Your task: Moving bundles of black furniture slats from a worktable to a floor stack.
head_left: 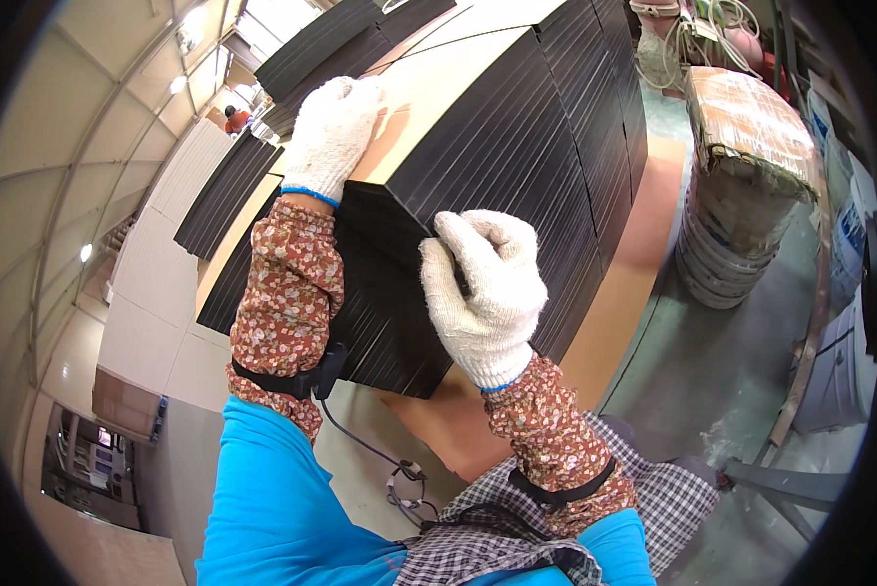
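A tall stack of boards with black edges [516, 127] stands before me, with a tan top face [438, 73]. My left hand [333, 132], in a white knit glove, rests at the left edge of that top face. Its fingers are curled, and their tips are out of sight. My right hand [487, 288], gloved alike, is in front of the stack's near corner, below the top edge. The fingers there are bent in toward the thumb; whatever may be between them is too small or hidden to name.
More black-edged stacks [228, 195] stand at the left and far side. A tan sheet [604, 322] sticks out under the stack. To the right are a wrapped bundle on stacked buckets [736, 225] and a grey metal leg [785, 483]. A cable [370, 439] hangs from my left wrist.
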Available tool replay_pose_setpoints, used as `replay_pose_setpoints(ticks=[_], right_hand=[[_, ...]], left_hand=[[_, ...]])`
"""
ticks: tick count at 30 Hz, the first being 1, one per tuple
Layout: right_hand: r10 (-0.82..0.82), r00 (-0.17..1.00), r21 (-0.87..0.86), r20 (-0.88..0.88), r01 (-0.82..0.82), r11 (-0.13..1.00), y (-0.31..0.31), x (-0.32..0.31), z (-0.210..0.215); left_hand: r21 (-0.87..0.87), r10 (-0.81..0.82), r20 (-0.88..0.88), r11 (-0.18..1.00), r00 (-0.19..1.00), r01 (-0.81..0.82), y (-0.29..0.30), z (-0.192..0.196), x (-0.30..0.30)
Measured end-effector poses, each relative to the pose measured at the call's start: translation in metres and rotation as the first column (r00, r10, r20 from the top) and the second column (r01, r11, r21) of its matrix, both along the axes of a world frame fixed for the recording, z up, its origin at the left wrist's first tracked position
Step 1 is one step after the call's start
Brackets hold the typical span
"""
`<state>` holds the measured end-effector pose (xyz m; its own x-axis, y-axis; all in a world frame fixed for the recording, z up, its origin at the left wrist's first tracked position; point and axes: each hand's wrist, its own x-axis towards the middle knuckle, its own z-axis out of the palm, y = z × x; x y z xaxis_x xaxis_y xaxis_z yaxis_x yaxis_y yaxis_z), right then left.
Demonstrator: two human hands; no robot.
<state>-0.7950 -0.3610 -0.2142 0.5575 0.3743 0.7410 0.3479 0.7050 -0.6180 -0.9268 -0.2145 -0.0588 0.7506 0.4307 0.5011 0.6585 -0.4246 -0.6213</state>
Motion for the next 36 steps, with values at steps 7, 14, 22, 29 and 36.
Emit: replay_pose_setpoints(ticks=[7, 14, 22, 29, 36], right_hand=[[0.026, 0.999, -0.002, -0.046, -0.026, 1.000, -0.001, -0.003, 0.006], [0.024, 0.998, -0.032, -0.065, -0.026, 0.999, 0.003, -0.003, 0.012], [0.052, 0.994, -0.065, -0.094, -0.059, 0.996, -0.002, -0.004, 0.019], [-0.011, 1.000, -0.001, 0.001, 0.011, 1.000, 0.001, -0.004, 0.021], [0.017, 0.999, -0.002, -0.032, -0.017, 1.000, 0.006, -0.005, 0.032]], left_hand=[[0.003, -0.101, 0.122, 0.995, 0.987, 0.102, 0.007, -0.005, -0.006], [-0.004, -0.086, 0.084, 0.996, 0.993, 0.087, 0.001, -0.003, -0.001], [-0.214, 0.058, 0.291, 0.977, 0.955, 0.006, 0.002, -0.005, -0.002], [-0.237, 0.081, 0.326, 0.971, 0.942, -0.002, 0.004, -0.005, -0.001], [-0.247, -0.069, 0.559, 0.937, 0.826, 0.246, 0.007, -0.006, -0.003]])
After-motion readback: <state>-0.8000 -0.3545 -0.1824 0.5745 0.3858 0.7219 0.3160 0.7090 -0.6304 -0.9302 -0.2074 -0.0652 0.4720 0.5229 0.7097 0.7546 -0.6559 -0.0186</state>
